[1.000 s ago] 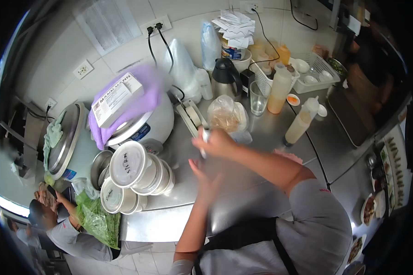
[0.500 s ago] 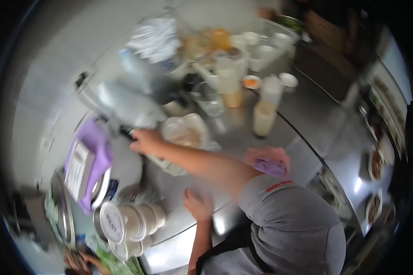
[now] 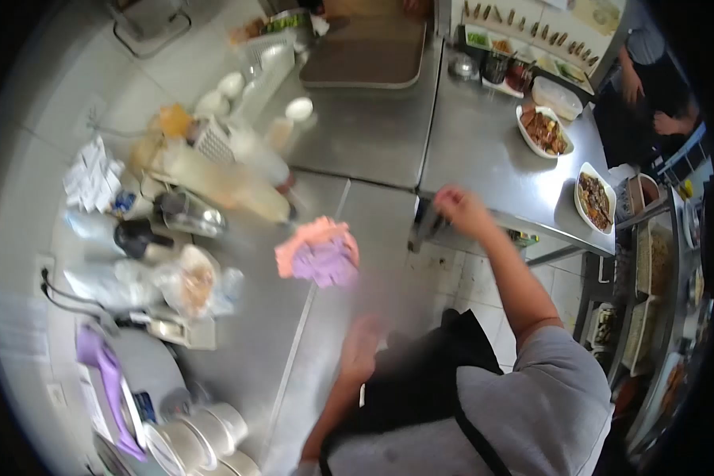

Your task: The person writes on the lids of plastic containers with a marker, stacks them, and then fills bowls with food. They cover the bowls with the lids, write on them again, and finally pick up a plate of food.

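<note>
Over the near edge of the right-hand steel table is my right hand point(image 3: 462, 210), its fingers blurred and nothing clearly visible in them. My left hand point(image 3: 362, 345) is smeared by motion, low beside the black apron point(image 3: 420, 381) and the front of the left steel counter point(image 3: 254, 317). A crumpled orange and purple cloth point(image 3: 321, 252) lies on that counter, nearest to my left hand but apart from it. Neither hand touches the cloth.
Two filled dishes point(image 3: 543, 132) point(image 3: 594, 198) are on the right table. A brown tray point(image 3: 365, 55) lies at the back. Bottles, bags point(image 3: 119, 285), a purple cloth point(image 3: 111, 381) and white tubs point(image 3: 206, 432) line the left. Another person point(image 3: 646, 71) is at the upper right.
The view has swung to the right. My right hand has left the dark object by the bags and moved right, to the table edge. My left hand is now closer to the apron.
</note>
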`<state>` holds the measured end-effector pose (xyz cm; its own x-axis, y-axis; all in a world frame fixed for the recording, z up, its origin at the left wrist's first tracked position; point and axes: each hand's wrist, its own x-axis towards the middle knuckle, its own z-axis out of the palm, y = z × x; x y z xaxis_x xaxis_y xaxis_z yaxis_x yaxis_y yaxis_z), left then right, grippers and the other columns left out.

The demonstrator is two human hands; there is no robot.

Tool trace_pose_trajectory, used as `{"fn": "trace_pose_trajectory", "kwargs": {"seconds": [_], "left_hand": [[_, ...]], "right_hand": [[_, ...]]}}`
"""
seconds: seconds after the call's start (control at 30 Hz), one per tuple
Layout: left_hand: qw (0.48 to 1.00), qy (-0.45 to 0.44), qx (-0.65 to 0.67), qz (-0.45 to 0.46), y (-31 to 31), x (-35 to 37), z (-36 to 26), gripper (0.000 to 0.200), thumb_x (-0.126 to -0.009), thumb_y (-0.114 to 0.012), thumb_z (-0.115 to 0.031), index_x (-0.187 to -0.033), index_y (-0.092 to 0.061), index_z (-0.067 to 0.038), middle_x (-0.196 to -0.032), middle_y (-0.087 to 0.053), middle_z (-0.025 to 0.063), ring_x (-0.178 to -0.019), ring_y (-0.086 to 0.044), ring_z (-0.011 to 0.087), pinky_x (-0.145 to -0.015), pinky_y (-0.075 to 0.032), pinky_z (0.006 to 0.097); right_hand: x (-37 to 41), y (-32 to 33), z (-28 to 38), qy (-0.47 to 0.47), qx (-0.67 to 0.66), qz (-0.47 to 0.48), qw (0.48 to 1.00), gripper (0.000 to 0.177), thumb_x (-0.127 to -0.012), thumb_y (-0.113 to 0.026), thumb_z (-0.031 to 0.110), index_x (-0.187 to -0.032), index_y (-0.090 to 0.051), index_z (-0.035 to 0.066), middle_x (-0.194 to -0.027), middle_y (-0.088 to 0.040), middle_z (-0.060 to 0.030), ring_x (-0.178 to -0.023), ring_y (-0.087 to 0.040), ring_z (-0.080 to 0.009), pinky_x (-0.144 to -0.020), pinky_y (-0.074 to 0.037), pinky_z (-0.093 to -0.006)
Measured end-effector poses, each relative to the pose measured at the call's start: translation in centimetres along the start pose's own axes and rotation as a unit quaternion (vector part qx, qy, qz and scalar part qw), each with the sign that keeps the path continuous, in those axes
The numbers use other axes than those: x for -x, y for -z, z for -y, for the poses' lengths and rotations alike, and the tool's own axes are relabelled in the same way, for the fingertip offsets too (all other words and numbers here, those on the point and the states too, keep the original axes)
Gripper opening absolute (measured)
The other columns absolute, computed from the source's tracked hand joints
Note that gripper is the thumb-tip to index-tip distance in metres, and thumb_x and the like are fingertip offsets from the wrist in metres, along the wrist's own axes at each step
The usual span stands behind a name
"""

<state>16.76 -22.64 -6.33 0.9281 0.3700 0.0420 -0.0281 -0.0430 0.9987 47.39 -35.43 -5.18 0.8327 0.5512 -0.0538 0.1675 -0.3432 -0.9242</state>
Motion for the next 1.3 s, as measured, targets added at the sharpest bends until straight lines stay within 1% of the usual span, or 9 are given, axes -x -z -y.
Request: {"fn": "trace_pose_trajectory", "kwargs": {"seconds": [0.13,0.33,0.43,0.63,0.7,0.83,0.93,1.03,1.3], "left_hand": [[0.975,0.13,-0.065,0.165,-6.8,0.8,3.4,0.035,-0.084,-0.044,-0.012,-0.116,-0.037,0.001,-0.105,-0.048,0.0135,-0.092,-0.049,0.0171,-0.081,-0.039,0.0281],[0.931,0.039,-0.364,-0.007,-8.4,-0.6,11.6,0.039,-0.075,-0.055,-0.017,-0.109,-0.045,0.0,-0.105,-0.046,0.0181,-0.098,-0.046,0.0319,-0.083,-0.038,0.0346],[0.91,-0.001,-0.415,-0.02,-7.2,-2.5,16.2,0.037,-0.074,-0.055,-0.016,-0.107,-0.047,-0.001,-0.104,-0.047,0.0181,-0.099,-0.045,0.0332,-0.084,-0.037,0.0355],[0.845,-0.112,-0.505,-0.135,-6.4,-3.7,23.6,0.041,-0.069,-0.059,-0.014,-0.107,-0.047,-0.002,-0.109,-0.044,0.0189,-0.104,-0.041,0.0339,-0.088,-0.035,0.0379],[0.74,-0.167,-0.607,-0.237,-4.3,-4.4,24.0,0.045,-0.068,-0.06,-0.014,-0.109,-0.046,-0.003,-0.112,-0.043,0.019,-0.108,-0.037,0.0347,-0.09,-0.031,0.0413],[0.622,0.08,-0.672,-0.395,2.4,-5.9,24.2,0.049,-0.071,-0.057,-0.023,-0.115,-0.042,-0.006,-0.113,-0.043,0.0184,-0.108,-0.036,0.0361,-0.09,-0.03,0.0438],[0.579,0.081,-0.713,-0.388,5.3,-4.5,25.2,0.043,-0.076,-0.05,-0.029,-0.113,-0.044,-0.006,-0.106,-0.049,0.0199,-0.102,-0.044,0.0354,-0.087,-0.034,0.0426],[0.68,0.192,-0.601,-0.373,4.5,-1.5,23.0,0.04,-0.081,-0.044,-0.032,-0.11,-0.046,-0.004,-0.098,-0.054,0.0212,-0.094,-0.051,0.0342,-0.083,-0.037,0.0409],[0.752,0.138,-0.589,-0.26,11.4,3.0,21.0,0.04,-0.082,-0.042,-0.032,-0.111,-0.046,-0.005,-0.104,-0.053,0.0173,-0.096,-0.051,0.0325,-0.083,-0.039,0.0406]], "right_hand": [[-2.3,7.2,-5.7,0.128,0.231,-0.156,0.952,0.017,-0.074,-0.057,0.019,-0.084,-0.056,0.005,-0.079,-0.057,-0.0139,-0.072,-0.055,-0.024,-0.065,-0.043,-0.0326],[2.2,10.2,-8.3,0.292,0.381,-0.113,0.87,0.052,-0.061,-0.068,0.031,-0.103,-0.053,0.003,-0.11,-0.048,-0.02,-0.1,-0.047,-0.0348,-0.084,-0.037,-0.0387],[4.1,10.0,-10.0,0.3,0.49,-0.159,0.803,0.064,-0.054,-0.071,0.016,-0.113,-0.046,0.01,-0.115,-0.046,-0.0156,-0.103,-0.045,-0.032,-0.084,-0.038,-0.037],[1.6,10.8,-14.4,0.362,0.442,-0.183,0.8,0.057,-0.067,-0.062,0.01,-0.119,-0.043,0.021,-0.093,-0.058,-0.0079,-0.062,-0.055,-0.0166,-0.059,-0.044,-0.0286],[1.3,11.1,-14.6,0.325,0.487,-0.194,0.787,0.057,-0.068,-0.059,0.008,-0.12,-0.041,0.023,-0.084,-0.057,-0.008,-0.06,-0.053,-0.0169,-0.058,-0.043,-0.0287],[0.3,11.9,-15.2,0.332,0.502,-0.184,0.777,0.058,-0.068,-0.054,0.004,-0.121,-0.04,0.021,-0.078,-0.055,-0.0086,-0.056,-0.05,-0.0159,-0.057,-0.042,-0.028],[0.6,11.7,-14.9,0.319,0.544,-0.225,0.743,0.057,-0.068,-0.057,0.01,-0.12,-0.041,0.027,-0.076,-0.055,-0.0081,-0.061,-0.054,-0.0177,-0.058,-0.044,-0.0299],[1.1,11.4,-15.0,0.339,0.529,-0.24,0.74,0.058,-0.066,-0.055,0.008,-0.12,-0.042,0.025,-0.085,-0.057,-0.0076,-0.061,-0.054,-0.0175,-0.058,-0.044,-0.03],[2.3,9.9,-14.1,0.328,0.491,-0.25,0.767,0.056,-0.062,-0.051,0.003,-0.116,-0.044,0.018,-0.103,-0.055,-0.0072,-0.058,-0.054,-0.0176,-0.059,-0.044,-0.03]]}}
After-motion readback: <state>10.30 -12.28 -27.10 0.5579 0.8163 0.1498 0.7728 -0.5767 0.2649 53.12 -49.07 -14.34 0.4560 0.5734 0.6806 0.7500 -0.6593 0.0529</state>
